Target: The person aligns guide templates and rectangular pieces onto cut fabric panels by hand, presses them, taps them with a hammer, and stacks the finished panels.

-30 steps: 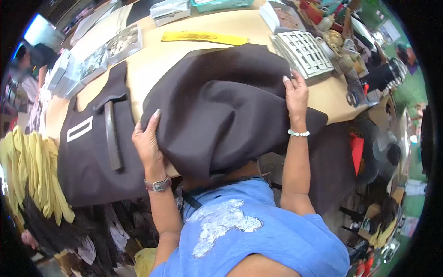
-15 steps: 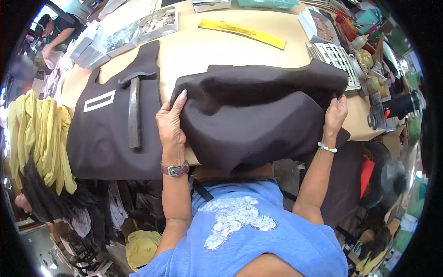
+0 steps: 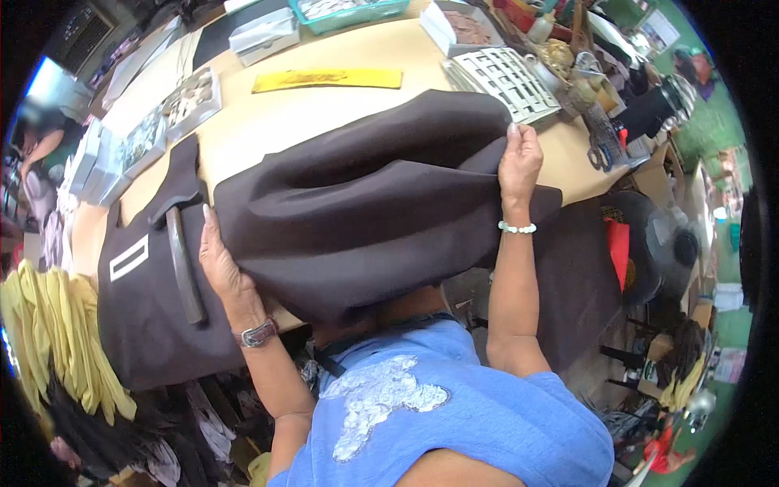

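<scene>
A large dark brown cloth [image 3: 373, 211] lies bunched in folds over the table's near edge, between my hands. My right hand [image 3: 519, 166] pinches its upper right edge. At the cloth's left side is my left hand [image 3: 227, 264], its fingers extended and the thumb side against the fabric. Left of it, a second dark piece [image 3: 154, 341] with a neck-like cutout lies flat. A hammer [image 3: 185, 264] rests on that piece, beside a white rectangular frame [image 3: 130, 258].
A yellow strip [image 3: 324, 78] lies on the table [image 3: 349, 109]. White slotted sheets [image 3: 507, 81] and scissors [image 3: 600, 157] are at the right. Boxes of small parts [image 3: 191, 101] stand at the left back. Yellow cloths [image 3: 61, 341] hang at the left; a person [image 3: 40, 138] is beyond.
The brown cloth has shifted and its folds now run more lengthwise. My left hand has gone from gripping its edge to lying beside it with fingers extended. The camera view has also turned.
</scene>
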Demonstrator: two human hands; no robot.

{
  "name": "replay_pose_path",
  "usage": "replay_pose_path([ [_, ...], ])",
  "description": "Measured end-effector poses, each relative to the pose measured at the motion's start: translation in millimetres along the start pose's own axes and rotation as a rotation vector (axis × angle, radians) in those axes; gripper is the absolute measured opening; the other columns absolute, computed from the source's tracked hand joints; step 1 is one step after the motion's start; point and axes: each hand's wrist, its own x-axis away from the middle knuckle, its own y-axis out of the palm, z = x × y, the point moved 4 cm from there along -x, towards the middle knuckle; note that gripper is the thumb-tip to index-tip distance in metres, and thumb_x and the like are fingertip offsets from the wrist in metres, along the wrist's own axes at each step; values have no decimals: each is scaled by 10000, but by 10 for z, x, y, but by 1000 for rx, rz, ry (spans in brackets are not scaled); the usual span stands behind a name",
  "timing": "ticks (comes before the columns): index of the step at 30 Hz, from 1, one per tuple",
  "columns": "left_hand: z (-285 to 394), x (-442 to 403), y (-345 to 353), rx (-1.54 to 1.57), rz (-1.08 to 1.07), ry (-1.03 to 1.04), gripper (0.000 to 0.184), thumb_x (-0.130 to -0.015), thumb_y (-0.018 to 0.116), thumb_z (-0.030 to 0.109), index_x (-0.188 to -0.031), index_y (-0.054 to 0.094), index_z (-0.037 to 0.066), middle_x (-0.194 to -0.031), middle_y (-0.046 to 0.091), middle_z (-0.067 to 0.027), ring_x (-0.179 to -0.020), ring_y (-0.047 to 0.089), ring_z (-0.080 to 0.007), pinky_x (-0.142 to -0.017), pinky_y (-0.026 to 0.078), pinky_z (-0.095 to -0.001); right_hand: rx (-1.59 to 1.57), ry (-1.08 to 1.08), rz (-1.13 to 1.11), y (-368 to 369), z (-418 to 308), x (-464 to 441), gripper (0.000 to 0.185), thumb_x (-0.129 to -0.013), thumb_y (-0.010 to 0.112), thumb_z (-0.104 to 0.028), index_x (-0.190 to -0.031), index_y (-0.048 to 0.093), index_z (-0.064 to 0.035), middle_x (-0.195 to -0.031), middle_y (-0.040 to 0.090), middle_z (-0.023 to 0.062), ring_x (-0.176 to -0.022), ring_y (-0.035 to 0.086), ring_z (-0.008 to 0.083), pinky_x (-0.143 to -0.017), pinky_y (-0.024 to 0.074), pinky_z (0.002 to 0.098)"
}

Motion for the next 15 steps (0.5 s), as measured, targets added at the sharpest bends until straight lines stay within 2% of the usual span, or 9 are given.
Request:
replay_pose_path([
  [2,12,-8,32,-66,-8,36,233,-922,568,191,-1004,634,-17,-965,668,-103,-821,642,-150,-723,539,-261,-37,23,-19,8,-21,-16,206,-936,516,-170,-905,573,25,-777,623,150,-707,556,187,-692,454,337],
  [4,6,-33,49,-109,-4,68,224,-924,565,192,-981,635,-13,-949,668,-99,-799,639,-145,-709,534,-255,-136,-44,20,44,-156,-28,221,-920,559,-187,-889,572,31,-701,611,92,-629,520,135,-617,442,295],
  [5,-28,-61,37,-117,1,81,219,-925,564,192,-967,636,-11,-939,668,-96,-788,637,-142,-702,532,-252,-194,202,-93,54,-156,4,240,-889,615,-195,-837,588,38,-619,566,13,-557,453,63,-529,396,238],
  [8,-96,-151,-78,-144,25,101,211,-918,571,170,-999,628,-17,-974,661,-105,-829,638,-167,-746,528,-276,-234,110,-92,123,-12,6,248,-864,650,-187,-777,603,41,-577,521,-36,-529,401,14,-480,343,200],
  [9,-85,-161,-82,-152,31,102,215,-915,575,159,-1021,624,-21,-996,657,-110,-855,639,-182,-772,528,-289,-288,125,-44,125,-27,4,248,-873,637,-175,-753,610,40,-581,520,-22,-542,414,35,-499,365,223],
  [13,41,-199,-82,-144,27,139,202,-927,562,200,-928,640,13,-900,663,-79,-761,632,-139,-698,522,-255,-107,-17,152,-127,-3,-118,223,-898,600,-162,-799,609,38,-612,531,12,-581,424,64,-541,386,252],
  [15,83,-255,-97,-223,61,205,207,-920,572,196,-978,645,11,-931,649,-61,-818,609,-123,-744,507,-259,-217,72,169,-348,170,-135,208,-914,577,-168,-833,602,22,-669,534,-10,-635,433,63,-586,392,239],
])
